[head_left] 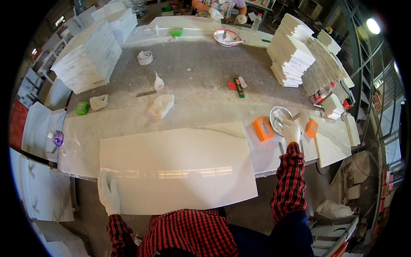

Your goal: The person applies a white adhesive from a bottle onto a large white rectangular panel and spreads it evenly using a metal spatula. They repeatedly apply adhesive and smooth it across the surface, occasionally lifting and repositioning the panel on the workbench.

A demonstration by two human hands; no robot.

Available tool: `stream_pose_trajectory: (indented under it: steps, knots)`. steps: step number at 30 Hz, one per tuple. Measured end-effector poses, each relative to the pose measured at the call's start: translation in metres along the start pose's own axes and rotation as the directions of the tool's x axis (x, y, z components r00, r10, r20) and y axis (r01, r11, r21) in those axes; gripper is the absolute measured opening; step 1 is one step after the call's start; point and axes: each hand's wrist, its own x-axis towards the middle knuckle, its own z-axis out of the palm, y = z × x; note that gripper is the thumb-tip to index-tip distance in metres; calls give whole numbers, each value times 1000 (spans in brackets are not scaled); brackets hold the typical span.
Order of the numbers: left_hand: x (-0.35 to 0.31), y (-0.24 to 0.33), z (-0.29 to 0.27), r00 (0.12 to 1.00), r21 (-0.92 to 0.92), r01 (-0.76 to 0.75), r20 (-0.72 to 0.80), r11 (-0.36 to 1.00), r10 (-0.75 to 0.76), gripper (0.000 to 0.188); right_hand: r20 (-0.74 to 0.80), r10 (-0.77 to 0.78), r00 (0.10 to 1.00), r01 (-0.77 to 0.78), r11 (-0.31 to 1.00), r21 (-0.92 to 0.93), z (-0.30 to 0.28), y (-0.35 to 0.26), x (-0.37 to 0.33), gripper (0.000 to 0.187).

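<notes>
A large glossy white stone slab with a faint grey vein lies at the near side of the table, its front edge sticking out toward my body. My left hand, in a white glove, grips the slab's left edge near the front corner, thumb apart from the fingers. To the right of the slab, my gloved right hand is closed at a round metal dish. A flat blade, like that of a putty knife, sticks out from its fingers over the dish; the handle is hidden.
Orange boxes flank the dish. Tall stacks of white slabs stand at the left and right. A white cloth, a small squeeze bottle and a green box lie beyond the slab. Across the table, a gloved person works near a red-rimmed bowl.
</notes>
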Motion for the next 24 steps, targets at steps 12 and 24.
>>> stream_pose_trajectory:
  steps: [12, 24]
  knots:
    - [2, 8, -2, 999, 49, -8, -32, 999, 9, 45, 205, 131, 970, -225, 807, 546, -10, -86, -109, 38]
    - [5, 28, -11, 999, 90, 6, -45, 996, -2, 50, 677, -103, 729, -234, 891, 388, 105, -244, -285, 37]
